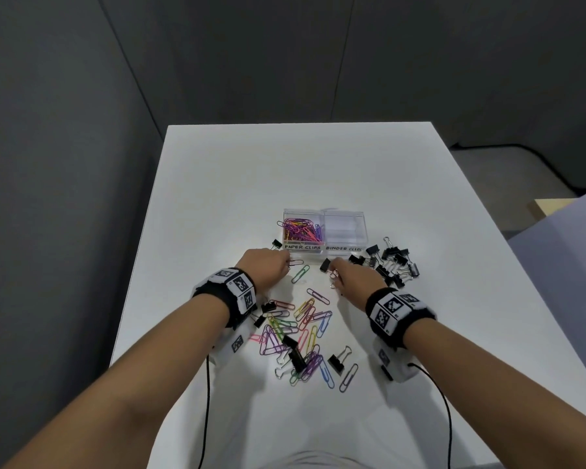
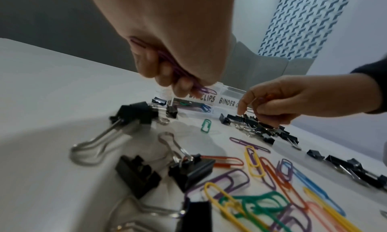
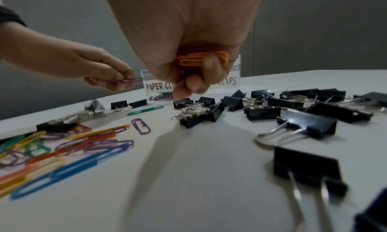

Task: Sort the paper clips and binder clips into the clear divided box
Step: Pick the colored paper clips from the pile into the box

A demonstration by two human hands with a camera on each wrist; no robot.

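Note:
The clear divided box (image 1: 325,228) stands mid-table, labelled PAPER CLIPS on the left and BINDER CLIPS on the right. Its left half holds coloured paper clips (image 1: 301,230); its right half looks bare. My left hand (image 1: 268,269) pinches a purple paper clip (image 2: 206,90) just in front of the box. My right hand (image 1: 349,274) grips a bunch of orange, yellow and purple paper clips (image 3: 202,58), its fingertips low over a black binder clip (image 1: 324,264). Loose paper clips (image 1: 301,326) lie between my wrists.
A heap of black binder clips (image 1: 391,262) lies right of the box. More binder clips (image 1: 296,358) sit mixed among the loose paper clips, and one (image 1: 276,244) by the box's left corner. The white table (image 1: 301,164) ends at grey walls.

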